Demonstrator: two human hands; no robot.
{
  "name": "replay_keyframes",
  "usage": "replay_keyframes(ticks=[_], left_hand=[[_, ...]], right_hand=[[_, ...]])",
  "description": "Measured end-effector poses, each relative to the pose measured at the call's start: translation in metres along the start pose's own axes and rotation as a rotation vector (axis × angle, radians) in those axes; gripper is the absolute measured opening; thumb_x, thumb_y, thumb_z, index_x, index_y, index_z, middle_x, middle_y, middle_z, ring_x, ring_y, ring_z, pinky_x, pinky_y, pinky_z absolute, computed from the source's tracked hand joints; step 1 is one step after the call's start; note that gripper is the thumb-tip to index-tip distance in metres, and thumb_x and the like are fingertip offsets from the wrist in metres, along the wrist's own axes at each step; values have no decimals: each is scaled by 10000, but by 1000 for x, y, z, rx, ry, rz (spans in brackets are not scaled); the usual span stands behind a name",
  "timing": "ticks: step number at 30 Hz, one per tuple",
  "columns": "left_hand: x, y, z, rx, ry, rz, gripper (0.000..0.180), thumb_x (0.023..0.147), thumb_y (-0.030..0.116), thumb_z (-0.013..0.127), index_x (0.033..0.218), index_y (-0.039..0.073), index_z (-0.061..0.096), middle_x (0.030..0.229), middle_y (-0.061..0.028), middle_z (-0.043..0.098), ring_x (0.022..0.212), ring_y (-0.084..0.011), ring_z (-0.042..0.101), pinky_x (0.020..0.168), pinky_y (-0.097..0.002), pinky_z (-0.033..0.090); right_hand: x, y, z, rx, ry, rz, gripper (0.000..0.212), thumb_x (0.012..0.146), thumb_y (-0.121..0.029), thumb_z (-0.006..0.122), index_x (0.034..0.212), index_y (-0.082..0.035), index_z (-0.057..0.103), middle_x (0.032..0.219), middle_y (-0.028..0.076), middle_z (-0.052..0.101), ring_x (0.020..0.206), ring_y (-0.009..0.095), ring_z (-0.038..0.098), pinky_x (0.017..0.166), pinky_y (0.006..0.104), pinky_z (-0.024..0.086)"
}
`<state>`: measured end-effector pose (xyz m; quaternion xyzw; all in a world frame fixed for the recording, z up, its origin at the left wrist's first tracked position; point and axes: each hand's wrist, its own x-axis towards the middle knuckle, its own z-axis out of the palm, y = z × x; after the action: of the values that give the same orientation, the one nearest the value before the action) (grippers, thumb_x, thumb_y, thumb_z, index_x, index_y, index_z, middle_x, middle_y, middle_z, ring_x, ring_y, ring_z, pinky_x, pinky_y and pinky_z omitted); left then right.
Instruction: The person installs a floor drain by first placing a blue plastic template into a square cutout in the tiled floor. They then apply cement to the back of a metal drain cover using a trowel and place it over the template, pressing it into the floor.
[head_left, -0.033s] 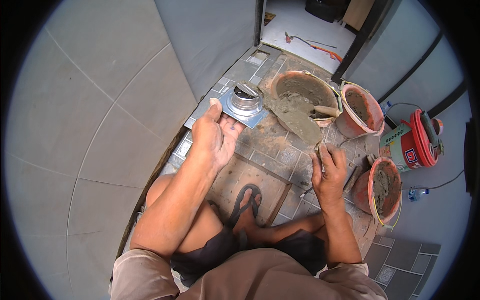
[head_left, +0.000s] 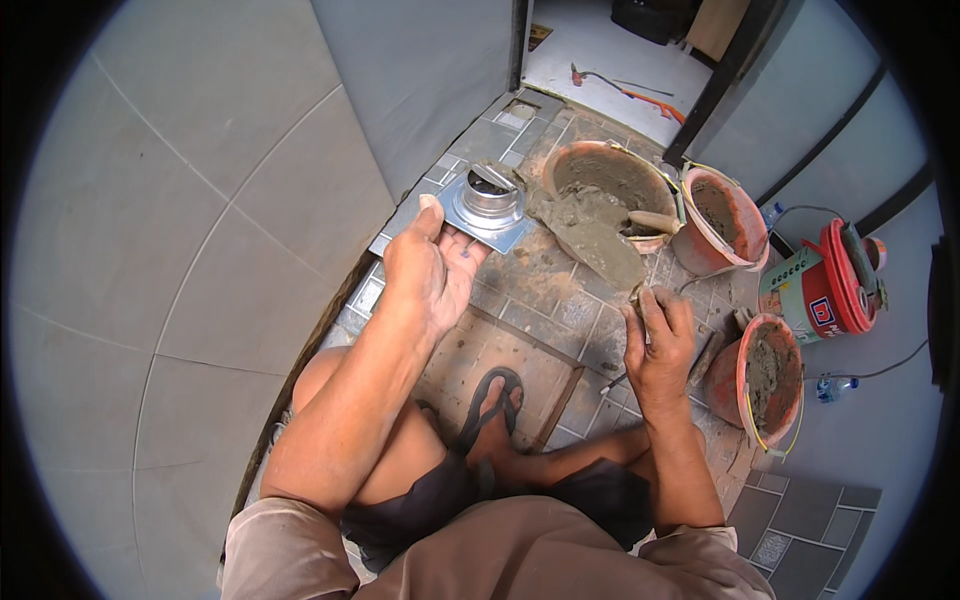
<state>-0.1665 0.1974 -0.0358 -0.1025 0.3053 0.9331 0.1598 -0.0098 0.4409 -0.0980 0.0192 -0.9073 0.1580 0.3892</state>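
Holding metal fitting [head_left: 489, 212], left hand [head_left: 422, 268] unmoved

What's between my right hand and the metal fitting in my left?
The mortar-laden tool that your right hand pinches by its near end: it spans the gap, its far end at the right edge of the metal fitting; I can't tell if they touch. Nothing else visible blocks the way.

Med-brt, doorway flr [head_left: 596, 48] brightest; edges bent, rim blk.
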Motion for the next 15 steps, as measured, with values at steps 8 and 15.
replay_keyframes(ticks=[8, 15], left_hand=[[-3, 12, 1, -28, -36, 65, 424, 1192, 247, 333, 1404, -114, 400, 1460, -309, 503, 1406, -414, 550, 1251, -591, 449], [-10, 9, 8, -67, -77, 34, 412, 1189, 236, 348, 1403, -113, 399, 1475, -304, 500, 1431, -422, 526, 1251, -617, 434]], right_hand=[[-12, -18, 3, 396, 48, 254, 269, 863, 9, 822, 1113, 74, 746, 1081, 188, 723, 970, 302, 704, 878, 368, 556], [-14, -55, 49, 569, 75, 365, 299, 853, -11, 853, 1109, 91, 737, 1101, 191, 729, 988, 298, 716, 893, 354, 561]])
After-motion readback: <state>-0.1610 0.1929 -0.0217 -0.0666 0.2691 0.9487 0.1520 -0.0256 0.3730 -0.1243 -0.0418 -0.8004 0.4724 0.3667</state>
